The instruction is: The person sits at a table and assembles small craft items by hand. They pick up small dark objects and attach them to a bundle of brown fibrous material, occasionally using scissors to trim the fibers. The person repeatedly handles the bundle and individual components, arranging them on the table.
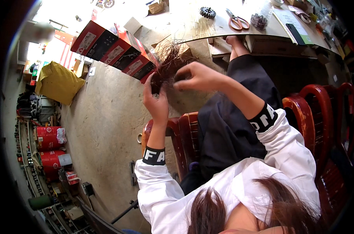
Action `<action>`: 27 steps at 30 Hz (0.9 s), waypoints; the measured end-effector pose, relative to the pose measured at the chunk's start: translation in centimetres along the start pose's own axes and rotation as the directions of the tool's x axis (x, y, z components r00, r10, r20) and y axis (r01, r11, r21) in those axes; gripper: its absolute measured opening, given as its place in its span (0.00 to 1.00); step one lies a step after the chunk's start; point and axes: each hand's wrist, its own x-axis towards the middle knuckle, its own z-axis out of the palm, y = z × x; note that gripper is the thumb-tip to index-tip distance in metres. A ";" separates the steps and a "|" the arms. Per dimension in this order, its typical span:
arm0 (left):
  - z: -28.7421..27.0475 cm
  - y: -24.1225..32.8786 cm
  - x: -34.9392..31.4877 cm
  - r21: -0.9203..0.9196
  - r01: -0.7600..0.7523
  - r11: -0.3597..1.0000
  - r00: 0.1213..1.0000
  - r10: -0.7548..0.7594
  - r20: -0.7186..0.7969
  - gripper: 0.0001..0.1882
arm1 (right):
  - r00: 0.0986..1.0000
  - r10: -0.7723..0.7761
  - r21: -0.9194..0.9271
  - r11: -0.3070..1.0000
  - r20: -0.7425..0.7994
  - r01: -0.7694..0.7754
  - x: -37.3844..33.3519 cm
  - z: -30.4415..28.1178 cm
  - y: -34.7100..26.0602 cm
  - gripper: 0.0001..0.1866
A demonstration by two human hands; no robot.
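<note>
My left hand (156,102) is closed around the lower part of a dark tangle of thin wires (168,64), held above the floor by the bench edge. Loose reddish-brown strands stick up and outward from it. What sits at the core of the bundle is hidden by my fingers and the wires. Just right of the tangle is my right hand (200,78), fingers curled and thumb close to the forefinger. Its fingertips are slightly blurred, and any strand between them is too fine to make out.
Red and black boxes (113,52) stand beyond my left hand. On the bench lie scissors (237,21), a black toothed disc (208,13), a clear container (259,20) with dark contents and a phone (295,34). A yellow sack (58,82) and red drums (50,138) stand left. Wooden chairs (307,117) are right.
</note>
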 end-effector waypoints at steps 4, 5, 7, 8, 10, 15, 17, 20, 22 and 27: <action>-0.6 0.1 0.9 0.183 -0.144 0.973 0.985 0.159 -0.070 0.22 | 0.987 0.158 0.803 0.585 0.024 -0.113 0.0 -2.2 -0.6 0.15; -0.8 -0.2 1.0 0.184 -0.137 0.973 0.982 0.157 -0.101 0.22 | 0.980 0.200 0.847 0.520 0.006 -0.111 -0.1 -2.4 -0.7 0.14; -0.8 -1.0 1.1 0.231 -0.084 0.969 0.984 0.117 -0.132 0.22 | 0.966 0.247 0.908 0.416 -0.073 -0.038 -0.4 -3.8 0.3 0.13; -0.6 -1.5 1.2 0.249 -0.058 0.967 0.985 0.097 -0.146 0.22 | 0.959 0.251 0.926 0.377 -0.132 0.028 -0.3 -5.1 1.3 0.14; -1.5 -3.2 1.3 0.059 0.120 0.991 0.985 -0.111 -0.134 0.22 | 0.934 0.263 0.908 0.400 -0.242 0.123 -0.7 -6.2 2.3 0.13; -2.0 -4.8 1.2 -0.153 0.228 0.961 0.968 -0.240 -0.065 0.21 | 0.900 0.080 0.533 0.827 -0.429 0.180 -1.5 -5.9 -2.2 0.12; -1.5 -4.3 1.4 -0.201 0.272 0.941 0.960 -0.281 -0.017 0.21 | 0.897 -0.064 0.305 0.928 -0.436 0.214 -1.2 -4.7 -2.9 0.13; -1.2 -4.1 0.9 -0.281 0.293 0.914 0.954 -0.298 0.027 0.22 | 0.899 -0.225 0.034 0.966 -0.375 0.255 -0.2 -2.7 -4.2 0.12; -1.2 -3.6 0.8 -0.250 0.252 0.935 0.967 -0.256 0.018 0.22 | 0.865 -0.373 -0.378 0.895 -0.336 0.238 0.8 -1.9 -4.1 0.12; -0.9 -1.4 0.9 -0.240 0.163 0.957 0.986 -0.163 0.021 0.21 | 0.876 -0.440 -0.769 0.624 -0.199 0.139 1.8 -0.9 -2.8 0.11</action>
